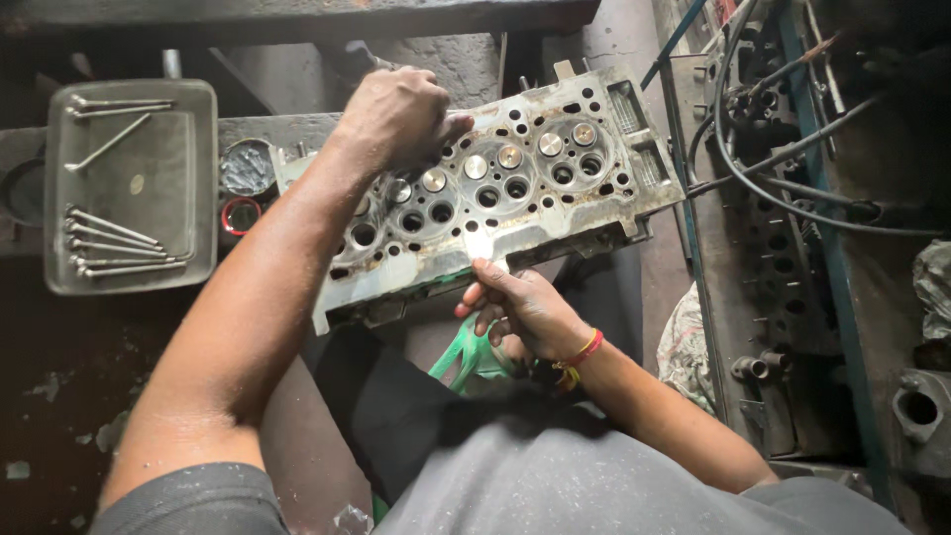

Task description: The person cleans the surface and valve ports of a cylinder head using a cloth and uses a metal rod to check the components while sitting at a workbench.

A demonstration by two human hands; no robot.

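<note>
**Cylinder head, valve face up: hand positions and clearances**

The cylinder head (505, 188) lies across the middle of the frame, valve face toward you. Its long axis runs from lower left to upper right, with the right end sitting higher in the picture.

Your left hand (396, 114) rests on the upper left part of the casting, over the far edge. Its fingers are curled shut in a fist. Something may be inside the fist, but the view does not show it, so log that as cannot tell. Directly right of the knuckles the row of valves (510, 157) continues toward the upper right end.

Your right hand (520, 307) is at the near edge, just below centre. Its fingers (485, 269) are loosely bent, tips touching the lower rim of the casting, gripping nothing that shows. A green part (466, 352) sits just under that hand, partly hidden.

So your left hand is the nearer one to the valve row; the right only reaches the near rim.

Clearances:
- Left of the head: a grey metal tray (198, 178) of loose long-stemmed valves (114, 243), near but apart. Two small round tins (243, 188) stand between tray and head, just beside the casting's left end.
- Right of the head: black hoses (792, 188) and a second casting crowd the upper right. Little room there.
- Near side: your lap lies under the lower edge.
</note>
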